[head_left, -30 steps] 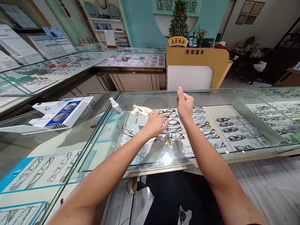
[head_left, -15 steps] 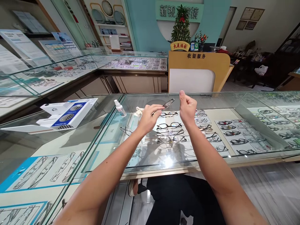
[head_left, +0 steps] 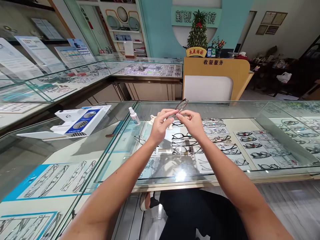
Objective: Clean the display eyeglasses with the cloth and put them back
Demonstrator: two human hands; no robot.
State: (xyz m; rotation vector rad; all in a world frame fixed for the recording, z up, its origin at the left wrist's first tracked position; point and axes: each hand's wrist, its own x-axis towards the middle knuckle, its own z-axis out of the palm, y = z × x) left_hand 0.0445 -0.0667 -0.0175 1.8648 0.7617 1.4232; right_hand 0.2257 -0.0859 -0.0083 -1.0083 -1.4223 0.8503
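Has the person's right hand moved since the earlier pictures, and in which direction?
Yes. Judged against the spray bottle, the right hand has moved left, closer to the left hand.

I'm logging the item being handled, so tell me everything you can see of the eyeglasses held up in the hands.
The eyeglasses have a slim, dark frame and lenses that look see-through. They are held up over the glass display counter, slanting toward the upper right in the view. The fingers of the left hand and right hand meet at their lower end, covering part of them. The frame's material and how its temples stand can't be made out.
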